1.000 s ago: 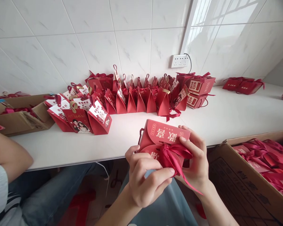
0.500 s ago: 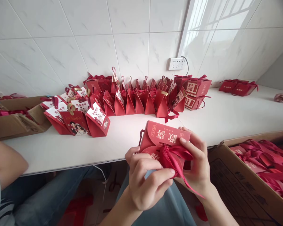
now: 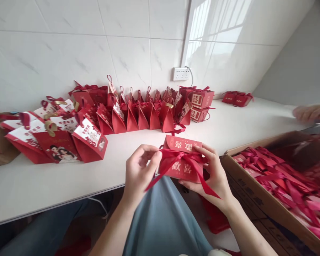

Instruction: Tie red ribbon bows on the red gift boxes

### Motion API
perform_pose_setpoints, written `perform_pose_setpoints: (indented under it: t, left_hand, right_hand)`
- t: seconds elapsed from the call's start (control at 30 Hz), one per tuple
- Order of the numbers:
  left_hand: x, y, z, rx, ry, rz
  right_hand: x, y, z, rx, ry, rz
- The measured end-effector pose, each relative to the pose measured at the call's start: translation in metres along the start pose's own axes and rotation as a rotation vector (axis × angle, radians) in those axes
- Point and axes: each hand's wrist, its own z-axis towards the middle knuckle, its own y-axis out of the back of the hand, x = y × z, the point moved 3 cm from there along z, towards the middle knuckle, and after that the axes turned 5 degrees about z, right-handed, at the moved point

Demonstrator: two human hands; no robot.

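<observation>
A red gift box [image 3: 180, 174] with pale lettering is held over my lap, just off the table's front edge. Tied across it is a crimson ribbon bow [image 3: 180, 155] whose two tails hang down on either side. My right hand [image 3: 214, 174] grips the box by its right end, thumb on the near side and fingers at the top corner. At the left corner, my left hand [image 3: 142, 170] pinches the ribbon's left loop between thumb and fingertips.
Red gift boxes [image 3: 152, 115] stand in rows along the wall on the white table [image 3: 117, 160]. A cardboard carton [image 3: 245, 177] of ribboned boxes is at right; another carton [image 3: 0, 142] is at left. Another person's blurred hand [image 3: 312, 113] reaches in from the right.
My left hand has moved from the box's front to its left corner, onto the ribbon loop. The bow now lies spread across the box. The view has turned right, and the other person's hand has moved.
</observation>
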Motion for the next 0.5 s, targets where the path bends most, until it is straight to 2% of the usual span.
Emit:
perform_pose_setpoints:
  t: [0.07, 0.13, 0.17, 0.23, 0.3, 0.4, 0.5]
  left_hand:
    - [0.022, -0.011, 0.014, 0.246, 0.133, 0.054]
    - [0.047, -0.023, 0.026, 0.417, 0.13, 0.26]
    - [0.059, -0.03, 0.03, 0.456, 0.094, 0.398]
    - [0.082, -0.041, 0.036, 0.435, 0.005, 0.598]
    - [0.102, -0.05, 0.037, 0.392, -0.041, 0.656]
    - [0.123, -0.056, 0.034, 0.414, -0.09, 0.728]
    - [0.135, -0.056, 0.031, 0.475, -0.185, 0.903]
  right_hand:
    - [-0.013, 0.019, -0.006, -0.092, -0.189, 0.128]
    - [-0.026, 0.04, -0.013, -0.235, -0.399, 0.359]
    - [-0.031, 0.05, -0.017, -0.314, -0.507, 0.498]
    - [-0.037, 0.065, -0.025, -0.421, -0.704, 0.789]
    - [-0.036, 0.072, -0.029, -0.449, -0.835, 1.033]
    - [-0.028, 0.071, -0.031, -0.433, -0.892, 1.27]
    - [-0.023, 0.066, -0.033, -0.442, -0.889, 1.334]
